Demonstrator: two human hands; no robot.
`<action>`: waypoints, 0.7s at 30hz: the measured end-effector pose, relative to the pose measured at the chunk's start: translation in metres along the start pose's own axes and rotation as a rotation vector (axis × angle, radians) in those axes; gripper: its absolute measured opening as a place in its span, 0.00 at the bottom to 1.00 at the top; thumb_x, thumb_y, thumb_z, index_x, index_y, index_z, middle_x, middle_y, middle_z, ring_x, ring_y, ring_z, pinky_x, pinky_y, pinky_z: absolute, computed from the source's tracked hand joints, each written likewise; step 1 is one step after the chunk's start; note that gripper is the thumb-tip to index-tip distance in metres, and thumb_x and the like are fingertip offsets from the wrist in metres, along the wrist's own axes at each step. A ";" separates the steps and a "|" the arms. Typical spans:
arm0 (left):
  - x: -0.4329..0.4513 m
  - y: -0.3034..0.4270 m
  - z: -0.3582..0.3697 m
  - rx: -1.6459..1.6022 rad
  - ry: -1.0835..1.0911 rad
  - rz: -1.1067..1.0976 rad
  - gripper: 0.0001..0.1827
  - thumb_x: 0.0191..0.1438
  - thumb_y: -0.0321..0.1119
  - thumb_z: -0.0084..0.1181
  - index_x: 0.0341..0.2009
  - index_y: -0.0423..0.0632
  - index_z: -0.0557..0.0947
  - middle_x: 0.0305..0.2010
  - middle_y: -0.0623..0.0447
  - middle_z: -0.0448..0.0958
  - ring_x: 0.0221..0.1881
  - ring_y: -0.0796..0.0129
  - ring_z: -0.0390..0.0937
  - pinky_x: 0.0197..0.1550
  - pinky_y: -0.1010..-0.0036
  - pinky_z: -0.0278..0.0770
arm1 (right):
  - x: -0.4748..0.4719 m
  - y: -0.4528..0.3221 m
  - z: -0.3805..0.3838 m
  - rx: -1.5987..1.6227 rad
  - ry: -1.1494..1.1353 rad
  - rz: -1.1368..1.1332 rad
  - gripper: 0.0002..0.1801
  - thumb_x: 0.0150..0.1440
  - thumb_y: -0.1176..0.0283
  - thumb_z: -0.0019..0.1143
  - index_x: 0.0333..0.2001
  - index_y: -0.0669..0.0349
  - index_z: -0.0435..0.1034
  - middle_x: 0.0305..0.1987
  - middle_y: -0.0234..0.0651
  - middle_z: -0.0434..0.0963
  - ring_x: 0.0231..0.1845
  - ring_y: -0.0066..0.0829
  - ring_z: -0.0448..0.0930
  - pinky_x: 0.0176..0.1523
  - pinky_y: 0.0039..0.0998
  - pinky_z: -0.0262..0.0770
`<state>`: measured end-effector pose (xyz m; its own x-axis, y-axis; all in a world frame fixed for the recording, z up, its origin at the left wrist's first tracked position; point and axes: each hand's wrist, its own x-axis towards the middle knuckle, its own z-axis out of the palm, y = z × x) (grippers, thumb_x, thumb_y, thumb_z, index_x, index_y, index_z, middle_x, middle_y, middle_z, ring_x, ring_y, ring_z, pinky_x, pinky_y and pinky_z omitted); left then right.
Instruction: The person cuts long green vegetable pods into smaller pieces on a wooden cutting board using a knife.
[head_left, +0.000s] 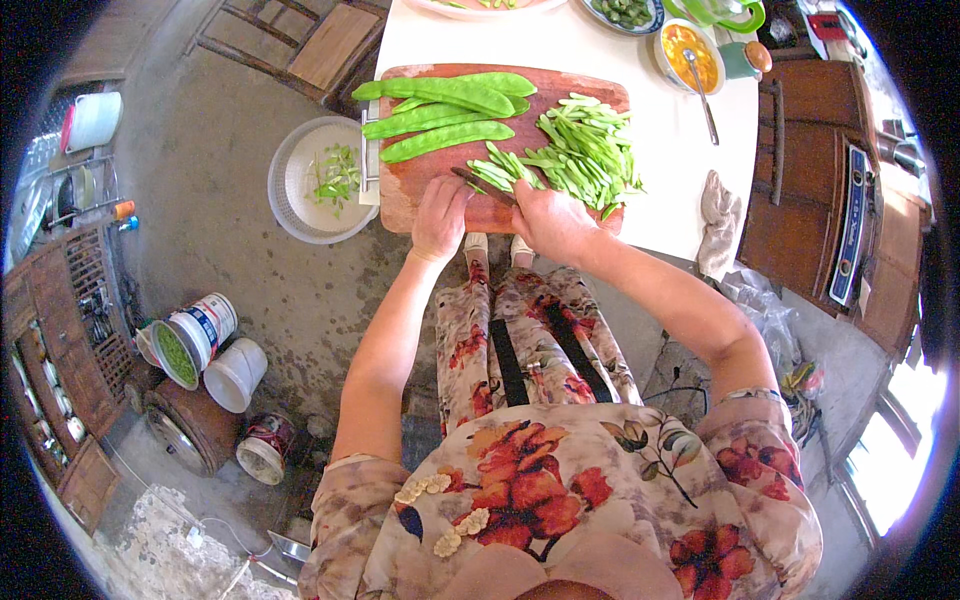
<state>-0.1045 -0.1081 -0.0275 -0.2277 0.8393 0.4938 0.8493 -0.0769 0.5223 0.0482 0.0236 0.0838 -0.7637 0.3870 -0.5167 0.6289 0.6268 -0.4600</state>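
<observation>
On a wooden cutting board (420, 202), my right hand (553, 225) grips a dark-bladed knife (491, 189), whose blade points up and left. My left hand (440, 219) rests near the board's front edge, fingers bent beside the blade's tip; whether it holds anything under the fingers cannot be seen. Sliced green bean strips (491, 171) lie just beyond the blade, joining a larger pile of sliced beans (585, 154) at the board's right. Several whole flat green beans (448, 142) lie at the upper left of the board, some reaching past its left edge.
The white table (675, 142) bears a bowl of orange-yellow food (679, 45) with a spoon (701, 97), a plate of dark green pieces (626, 11), a green jar (739, 60) and a crumpled cloth (720, 221). A white basket (289, 180) with green scraps is left of the table, below a wooden chair (334, 49).
</observation>
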 end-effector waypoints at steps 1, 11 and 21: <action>0.001 0.002 0.000 0.009 0.001 -0.005 0.14 0.43 0.24 0.55 0.39 0.40 0.77 0.41 0.45 0.74 0.44 0.50 0.73 0.47 0.62 0.75 | -0.001 0.000 0.000 0.000 0.006 -0.002 0.12 0.59 0.68 0.47 0.39 0.68 0.62 0.26 0.57 0.78 0.32 0.56 0.82 0.35 0.52 0.78; -0.002 -0.001 0.002 0.006 -0.024 -0.031 0.15 0.43 0.25 0.54 0.39 0.39 0.78 0.42 0.45 0.74 0.46 0.49 0.72 0.50 0.61 0.75 | 0.006 -0.001 0.006 -0.010 0.036 -0.033 0.13 0.58 0.68 0.51 0.39 0.68 0.63 0.26 0.56 0.78 0.31 0.57 0.81 0.35 0.52 0.77; 0.004 0.001 -0.001 -0.004 -0.014 -0.031 0.15 0.41 0.23 0.54 0.37 0.38 0.79 0.42 0.45 0.74 0.46 0.49 0.73 0.49 0.61 0.75 | 0.015 0.033 0.042 0.093 0.249 -0.166 0.13 0.58 0.69 0.51 0.37 0.67 0.60 0.22 0.55 0.76 0.26 0.57 0.79 0.30 0.50 0.76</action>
<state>-0.1049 -0.1056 -0.0246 -0.2466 0.8488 0.4676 0.8399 -0.0535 0.5401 0.0631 0.0220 0.0308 -0.8620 0.4457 -0.2415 0.4946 0.6352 -0.5931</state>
